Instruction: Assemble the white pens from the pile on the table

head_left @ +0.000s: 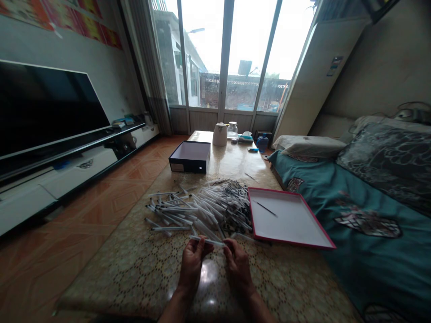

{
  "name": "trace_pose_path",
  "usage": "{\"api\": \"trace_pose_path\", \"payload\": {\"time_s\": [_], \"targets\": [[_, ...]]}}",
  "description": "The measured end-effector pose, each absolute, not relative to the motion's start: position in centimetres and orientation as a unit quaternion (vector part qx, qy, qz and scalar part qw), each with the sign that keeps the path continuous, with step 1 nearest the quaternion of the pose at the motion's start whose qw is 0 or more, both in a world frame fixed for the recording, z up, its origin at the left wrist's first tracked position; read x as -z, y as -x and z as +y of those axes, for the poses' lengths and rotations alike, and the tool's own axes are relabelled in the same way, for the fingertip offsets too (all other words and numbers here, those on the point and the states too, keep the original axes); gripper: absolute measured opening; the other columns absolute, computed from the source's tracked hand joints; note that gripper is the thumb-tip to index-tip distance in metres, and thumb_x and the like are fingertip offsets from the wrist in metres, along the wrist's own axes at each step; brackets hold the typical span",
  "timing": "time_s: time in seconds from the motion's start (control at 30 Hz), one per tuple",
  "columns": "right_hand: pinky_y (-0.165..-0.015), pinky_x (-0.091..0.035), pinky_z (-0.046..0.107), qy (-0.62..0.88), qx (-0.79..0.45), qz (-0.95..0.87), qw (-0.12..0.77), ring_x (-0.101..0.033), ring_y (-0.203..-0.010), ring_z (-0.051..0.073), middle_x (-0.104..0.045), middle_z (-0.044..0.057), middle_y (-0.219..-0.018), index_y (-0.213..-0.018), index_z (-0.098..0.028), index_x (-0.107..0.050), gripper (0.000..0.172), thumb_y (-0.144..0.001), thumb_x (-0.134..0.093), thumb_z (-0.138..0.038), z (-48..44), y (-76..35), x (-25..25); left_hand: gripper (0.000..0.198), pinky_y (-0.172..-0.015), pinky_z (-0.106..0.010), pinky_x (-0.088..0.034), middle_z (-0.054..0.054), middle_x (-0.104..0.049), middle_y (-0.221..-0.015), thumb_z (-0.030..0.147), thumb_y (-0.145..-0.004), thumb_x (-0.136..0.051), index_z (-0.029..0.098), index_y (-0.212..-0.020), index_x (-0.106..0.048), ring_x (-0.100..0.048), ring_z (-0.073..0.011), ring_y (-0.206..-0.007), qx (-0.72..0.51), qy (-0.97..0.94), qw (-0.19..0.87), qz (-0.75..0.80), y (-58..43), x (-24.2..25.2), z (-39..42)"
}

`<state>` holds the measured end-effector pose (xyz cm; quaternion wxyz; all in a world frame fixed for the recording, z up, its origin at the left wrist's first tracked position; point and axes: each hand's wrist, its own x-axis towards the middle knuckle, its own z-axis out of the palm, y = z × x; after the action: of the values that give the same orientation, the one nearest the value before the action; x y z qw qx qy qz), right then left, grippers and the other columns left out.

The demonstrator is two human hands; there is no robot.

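Note:
Close to the table's front, my left hand [194, 260] pinches a whitish pen barrel [209, 242] held nearly level. My right hand [236, 260] is closed at the right end of this same barrel, its fingertips pressed together there. Just beyond both hands spreads a large pile of pen parts [208, 206], with white tubes to the left and many dark, thin pieces to the right. Some of the tubes have black ends. Whether a thin piece sits inside the held barrel is too small to tell.
Right of the pile lies a shallow pink-rimmed box lid [292, 246] with one dark thin stick [267, 209] in it. A dark blue box [188, 167] stands behind the pile. Farther back are a kettle [220, 134] and a glass jar [232, 130]. A sofa [370, 211] borders the right side.

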<state>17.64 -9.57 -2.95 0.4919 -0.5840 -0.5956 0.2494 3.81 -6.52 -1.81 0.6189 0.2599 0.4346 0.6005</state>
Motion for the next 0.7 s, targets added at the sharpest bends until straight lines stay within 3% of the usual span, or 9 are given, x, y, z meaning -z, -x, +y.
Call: {"api": "trace_pose_path", "payload": {"time_s": [0.13, 0.3, 0.47, 0.7], "targets": [[-0.062, -0.039, 0.023, 0.602, -0.236, -0.595, 0.477, -0.054, -0.065, 0.014, -0.057, 0.001, -0.069, -0.073, -0.020, -0.056, 0.031, -0.091, -0.035, -0.034, -9.66, -17.49, 3.06, 0.031, -0.064, -0.028, -0.054, -0.002, -0.065, -0.068, 0.034, -0.062, -0.073, 0.012, -0.078, -0.060, -0.064, -0.0147, -0.063, -0.594, -0.270, 0.618, 0.439, -3.76, 1.94, -6.46], [-0.065, -0.040, 0.022, 0.585, -0.252, -0.590, 0.496, -0.056, -0.070, 0.014, -0.059, 0.000, -0.078, -0.101, -0.020, -0.054, 0.023, -0.089, -0.041, -0.034, -9.59, -17.58, 2.90, 0.029, -0.064, -0.028, -0.053, -0.002, -0.066, -0.069, 0.034, -0.064, -0.071, 0.013, -0.080, -0.059, -0.064, -0.0145, -0.064, -0.596, -0.262, 0.623, 0.433, -3.79, 2.07, -6.51], [-0.056, -0.036, 0.021, 0.602, -0.237, -0.592, 0.481, -0.051, -0.057, 0.012, -0.053, -0.002, -0.061, -0.070, -0.020, -0.054, 0.030, -0.091, -0.035, -0.032, -9.66, -17.53, 3.12, 0.031, -0.063, -0.028, -0.054, -0.002, -0.065, -0.068, 0.034, -0.061, -0.073, 0.012, -0.079, -0.060, -0.064, -0.0150, -0.063, -0.594, -0.258, 0.620, 0.442, -3.83, 1.88, -6.60], [-0.052, -0.040, 0.020, 0.577, -0.319, -0.532, 0.531, -0.051, -0.052, 0.011, -0.056, -0.002, -0.066, -0.091, -0.019, -0.053, 0.016, -0.087, -0.044, -0.032, -9.90, -17.70, 2.26, 0.030, -0.063, -0.028, -0.054, -0.001, -0.065, -0.067, 0.033, -0.061, -0.073, 0.012, -0.079, -0.060, -0.064, -0.0145, -0.062, -0.602, -0.247, 0.618, 0.442, -3.87, 2.05, -6.60]]}}
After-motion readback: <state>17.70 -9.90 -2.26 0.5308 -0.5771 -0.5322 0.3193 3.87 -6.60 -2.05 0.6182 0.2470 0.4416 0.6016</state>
